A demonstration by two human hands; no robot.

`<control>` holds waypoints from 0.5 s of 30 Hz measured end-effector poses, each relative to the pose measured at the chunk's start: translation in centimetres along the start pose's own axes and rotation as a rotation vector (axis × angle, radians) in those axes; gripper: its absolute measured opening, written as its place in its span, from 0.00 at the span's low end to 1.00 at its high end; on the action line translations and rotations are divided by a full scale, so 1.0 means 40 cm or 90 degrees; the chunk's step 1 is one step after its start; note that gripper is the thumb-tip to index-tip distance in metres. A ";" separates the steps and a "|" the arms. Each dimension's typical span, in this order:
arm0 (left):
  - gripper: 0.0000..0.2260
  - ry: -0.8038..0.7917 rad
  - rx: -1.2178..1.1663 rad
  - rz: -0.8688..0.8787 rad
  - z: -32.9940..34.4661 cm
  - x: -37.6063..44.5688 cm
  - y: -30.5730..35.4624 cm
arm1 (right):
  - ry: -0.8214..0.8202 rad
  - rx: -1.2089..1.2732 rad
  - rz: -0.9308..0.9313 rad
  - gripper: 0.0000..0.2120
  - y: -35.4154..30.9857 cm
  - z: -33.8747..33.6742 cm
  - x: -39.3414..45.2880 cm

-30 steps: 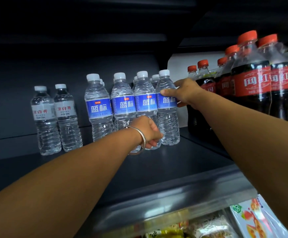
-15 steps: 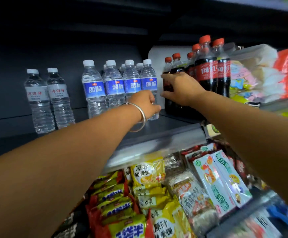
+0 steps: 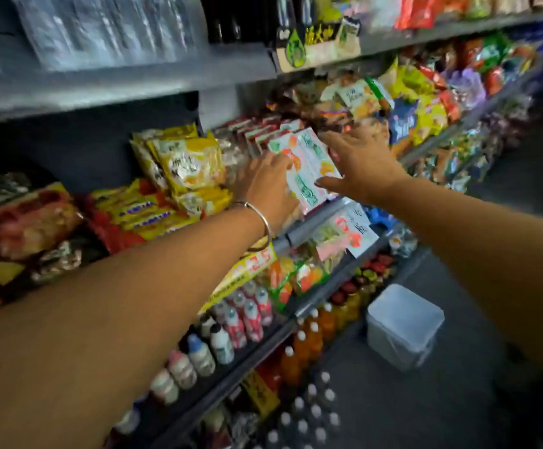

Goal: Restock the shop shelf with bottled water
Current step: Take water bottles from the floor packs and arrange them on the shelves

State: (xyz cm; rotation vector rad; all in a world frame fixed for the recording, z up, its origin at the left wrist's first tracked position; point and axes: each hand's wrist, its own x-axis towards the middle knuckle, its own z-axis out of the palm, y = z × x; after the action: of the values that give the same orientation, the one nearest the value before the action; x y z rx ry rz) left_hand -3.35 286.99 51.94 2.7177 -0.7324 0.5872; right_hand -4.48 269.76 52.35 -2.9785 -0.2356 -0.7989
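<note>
The water bottles (image 3: pixel 101 24) stand blurred on the upper shelf (image 3: pixel 118 82) at the top left, above both hands. My left hand (image 3: pixel 267 186), with a metal bangle on the wrist, hangs in front of the snack shelf with loosely curled fingers and holds nothing. To its right, my right hand (image 3: pixel 361 163) has its fingers spread and is also empty. Both hands hover by white-and-green packets (image 3: pixel 305 170). A group of white-capped bottles (image 3: pixel 309 413) stands on the floor at the bottom.
Yellow noodle packs (image 3: pixel 189 163) and other snack bags fill the shelf by my hands. Small drink bottles (image 3: pixel 241 319) and orange bottles (image 3: pixel 309 341) line the lower shelves. A white plastic box (image 3: pixel 403 322) sits on the dark aisle floor to the right.
Both hands have let go of the blue-label bottles and dropped from the water shelf to the snack shelf below. The view has swung downward.
</note>
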 end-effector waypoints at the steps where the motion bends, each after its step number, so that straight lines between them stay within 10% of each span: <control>1: 0.21 -0.024 -0.002 0.008 0.056 -0.030 0.003 | -0.029 0.003 0.008 0.36 0.010 0.047 -0.044; 15: 0.20 -0.363 -0.021 -0.017 0.975 -0.477 -0.117 | -0.388 0.109 0.149 0.32 0.056 0.944 -0.603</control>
State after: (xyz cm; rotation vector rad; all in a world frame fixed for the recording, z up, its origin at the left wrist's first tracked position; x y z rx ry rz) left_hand -3.80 285.24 8.32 2.8722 -0.8110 -0.2262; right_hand -6.10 267.57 7.55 -2.9145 0.0282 0.1572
